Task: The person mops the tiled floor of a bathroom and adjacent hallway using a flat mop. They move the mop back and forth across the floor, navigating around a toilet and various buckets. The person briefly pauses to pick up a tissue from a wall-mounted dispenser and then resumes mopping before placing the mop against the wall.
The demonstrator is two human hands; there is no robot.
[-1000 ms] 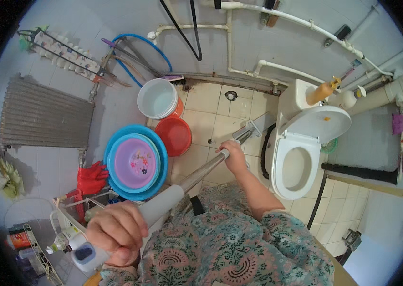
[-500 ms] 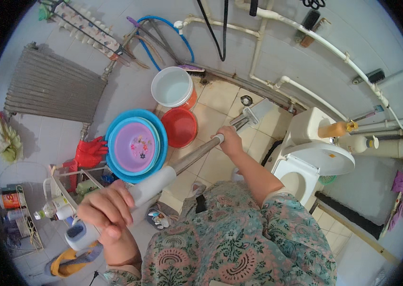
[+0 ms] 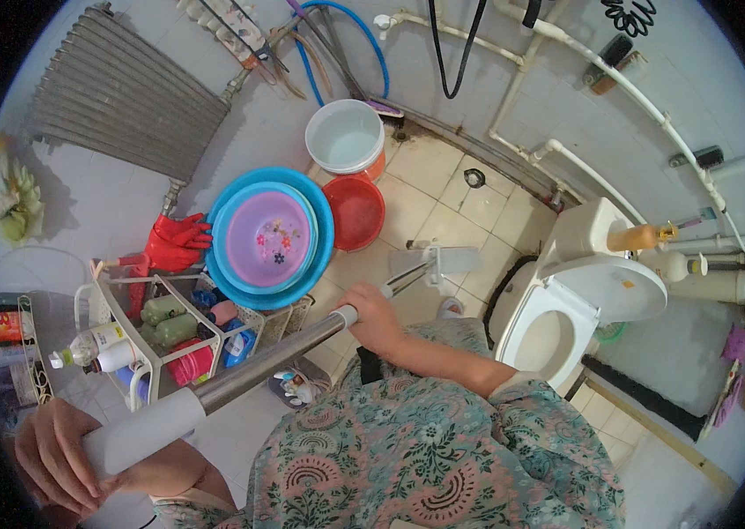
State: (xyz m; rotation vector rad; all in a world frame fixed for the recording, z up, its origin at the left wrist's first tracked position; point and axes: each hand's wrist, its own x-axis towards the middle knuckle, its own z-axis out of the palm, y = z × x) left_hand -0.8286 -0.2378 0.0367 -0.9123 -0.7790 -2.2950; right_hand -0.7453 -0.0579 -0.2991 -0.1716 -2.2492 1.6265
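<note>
Both hands are wrapped round a flat mop (image 3: 265,360) with a metal pole and a white plastic sleeve. My left hand (image 3: 59,454) grips the sleeve's upper end at the lower left. Further down the pole, my right hand (image 3: 370,323) is closed at a white collar. The pole slants up to the right, past the collar. Its wide, flat mop head (image 3: 459,260) lies on the beige floor tiles (image 3: 407,212), left of the white toilet (image 3: 550,339).
A red basin (image 3: 356,213), a white bucket of water (image 3: 343,137) and stacked blue and purple basins (image 3: 258,231) stand ahead to the left. A white rack (image 3: 154,363) with bottles is near my left arm. Pipes (image 3: 513,97) run along the wall; a floor drain (image 3: 474,177) sits ahead.
The mop has been drawn back toward me: my left hand moved down and left, my right hand also left and down. The mop head turned and came nearer. The view shifted slightly.
</note>
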